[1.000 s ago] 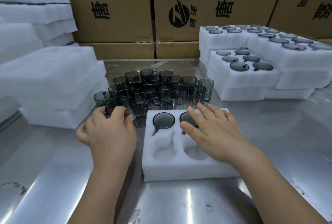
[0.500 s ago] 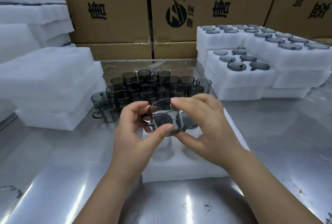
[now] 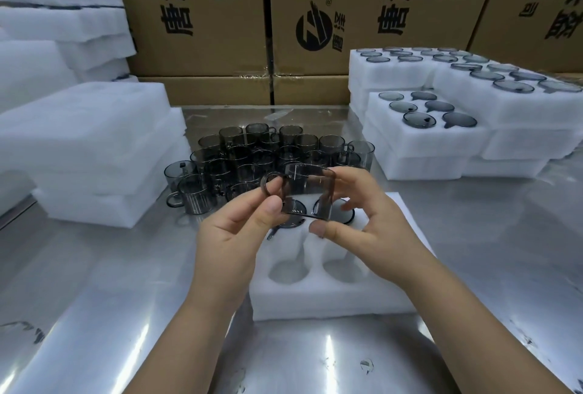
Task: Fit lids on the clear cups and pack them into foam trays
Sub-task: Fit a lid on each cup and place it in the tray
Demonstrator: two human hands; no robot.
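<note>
A clear smoky cup (image 3: 307, 193) with a ring handle hangs above the white foam tray (image 3: 328, 297). My left hand (image 3: 235, 232) pinches its handle side. My right hand (image 3: 362, 223) grips its body from the right, thumb under and fingers over. Two dark lidded cups (image 3: 291, 215) sit in the tray's far holes, partly hidden behind the held cup. The two near holes (image 3: 288, 270) show bare foam. Several more clear cups (image 3: 268, 157) stand grouped on the metal table behind.
Stacked foam trays (image 3: 422, 144) filled with lidded cups stand at the right. Stacks of plain foam sheets (image 3: 85, 153) lie at the left. Printed cardboard boxes (image 3: 202, 14) wall off the back. The shiny steel table (image 3: 94, 314) spreads around the tray.
My left hand took a cup from the group and carried it over the tray. My right hand left the tray and took hold of it too; both then turned it upright.
</note>
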